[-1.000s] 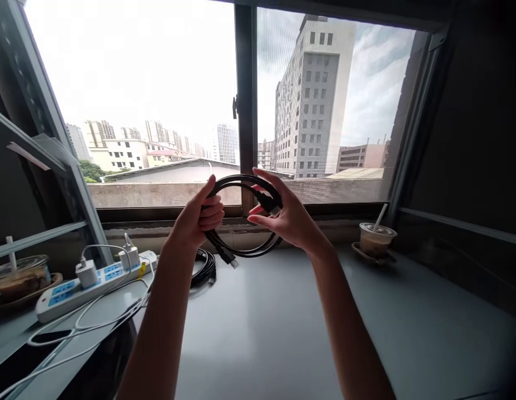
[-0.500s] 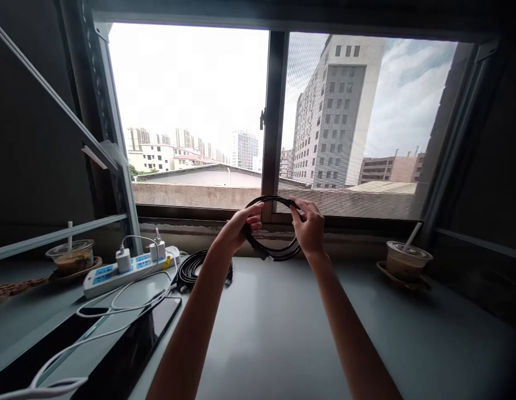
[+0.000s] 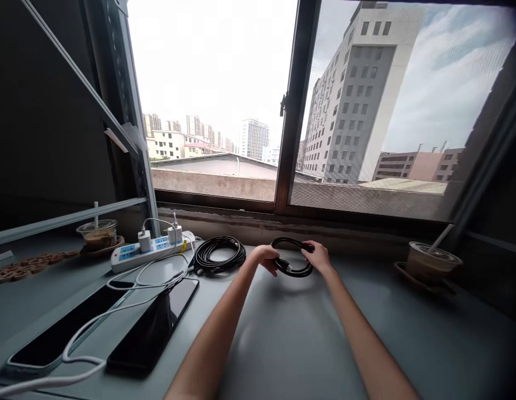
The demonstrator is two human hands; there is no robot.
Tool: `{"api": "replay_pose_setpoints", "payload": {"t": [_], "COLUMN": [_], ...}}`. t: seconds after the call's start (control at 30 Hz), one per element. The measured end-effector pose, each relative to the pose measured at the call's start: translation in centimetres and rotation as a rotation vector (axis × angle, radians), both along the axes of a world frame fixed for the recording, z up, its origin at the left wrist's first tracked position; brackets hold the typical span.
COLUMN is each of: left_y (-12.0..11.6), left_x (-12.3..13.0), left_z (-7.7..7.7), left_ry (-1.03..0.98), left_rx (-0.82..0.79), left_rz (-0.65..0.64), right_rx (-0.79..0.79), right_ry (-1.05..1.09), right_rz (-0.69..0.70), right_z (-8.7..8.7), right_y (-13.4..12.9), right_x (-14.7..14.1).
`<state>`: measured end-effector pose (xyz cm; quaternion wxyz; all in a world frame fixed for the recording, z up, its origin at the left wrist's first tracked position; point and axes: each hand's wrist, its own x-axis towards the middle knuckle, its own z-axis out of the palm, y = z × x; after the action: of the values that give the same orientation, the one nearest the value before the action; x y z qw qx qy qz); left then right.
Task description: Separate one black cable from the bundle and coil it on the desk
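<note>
A coiled black cable forms a loop between my two hands, low over the table near the window. A plug end shows on the loop's left side. My left hand grips the left edge of the loop, its fingers partly hidden behind the coil. On the opposite edge my right hand pinches the cable between thumb and fingers. Left of my left hand, a larger coil of black cable lies flat on the table.
A white power strip with two plugged-in chargers stands at the back left, trailing white cables. Two dark-screened phones lie at the front left. One lidded cup sits far left, another cup on the right.
Both hands have lowered the cable loop from in front of the window frame toward the tabletop. The view has tilted and shifted, so the larger coil shows fully.
</note>
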<state>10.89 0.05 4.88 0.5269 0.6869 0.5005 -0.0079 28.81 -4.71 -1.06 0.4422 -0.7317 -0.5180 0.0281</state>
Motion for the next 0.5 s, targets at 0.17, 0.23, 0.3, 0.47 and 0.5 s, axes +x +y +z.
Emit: {"api": "replay_pose_setpoints", "payload": {"t": [0.17, 0.23, 0.3, 0.47, 0.5], "left_y": [0.6, 0.7, 0.7, 0.2, 0.0], "left_x": [-0.1, 0.2, 0.5, 0.7, 0.6], "left_z": [-2.2, -2.7, -3.0, -2.9, -2.8], "left_ry": [0.111, 0.125, 0.132, 0.151, 0.154], "left_rx": [0.091, 0.145, 0.196, 0.306, 0.322], "left_rz": [0.038, 0.051, 0.057, 0.048, 0.041], "right_rx": [-0.127, -0.146, -0.156, -0.181, -0.186], "right_ry": [-0.077, -0.094, -0.104, -0.126, -0.128], "right_rz": [0.017, -0.014, -0.054, -0.106, -0.114], "right_z": [-2.0, -2.7, -3.3, -3.7, -3.7], "right_y": [-0.3, -0.4, -0.5, -0.4, -0.4], "right_x": [0.6, 0.8, 0.9, 1.0, 1.0]}}
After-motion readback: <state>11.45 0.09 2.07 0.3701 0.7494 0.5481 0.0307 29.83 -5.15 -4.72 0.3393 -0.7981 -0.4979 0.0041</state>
